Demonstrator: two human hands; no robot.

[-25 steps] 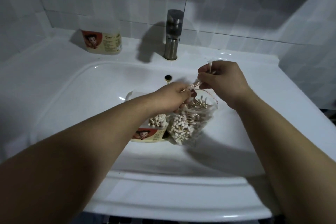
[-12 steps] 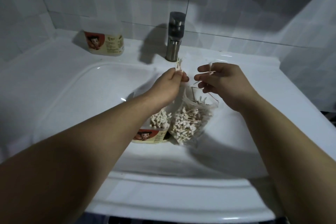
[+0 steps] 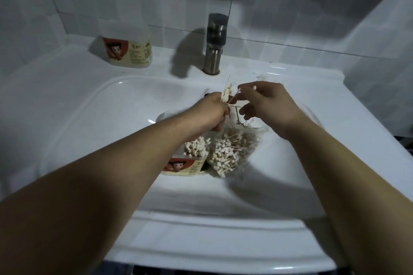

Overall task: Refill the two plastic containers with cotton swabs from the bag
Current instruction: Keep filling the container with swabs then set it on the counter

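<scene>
A clear plastic bag (image 3: pixel 234 154) full of cotton swabs sits in the sink basin. Beside it on the left stands an open plastic container (image 3: pixel 185 166) with a red cartoon label, swabs sticking up inside. A second labelled container (image 3: pixel 127 51) stands on the back ledge at the left. My left hand (image 3: pixel 212 111) grips a small bunch of cotton swabs (image 3: pixel 226 92) above the bag. My right hand (image 3: pixel 266 102) pinches one or two swabs (image 3: pixel 245 88) right next to that bunch, fingertips nearly touching the left hand.
A metal faucet (image 3: pixel 213 44) rises at the back centre of the white sink (image 3: pixel 89 118). The dark drain is mostly hidden behind my left hand. White tiled walls close in behind and at the right. A few loose swabs (image 3: pixel 260 77) lie on the back ledge.
My left hand lifted a bunch of swabs out of the bag to faucet height, then came down slightly. My right hand moved in toward it, swabs now meeting the bunch.
</scene>
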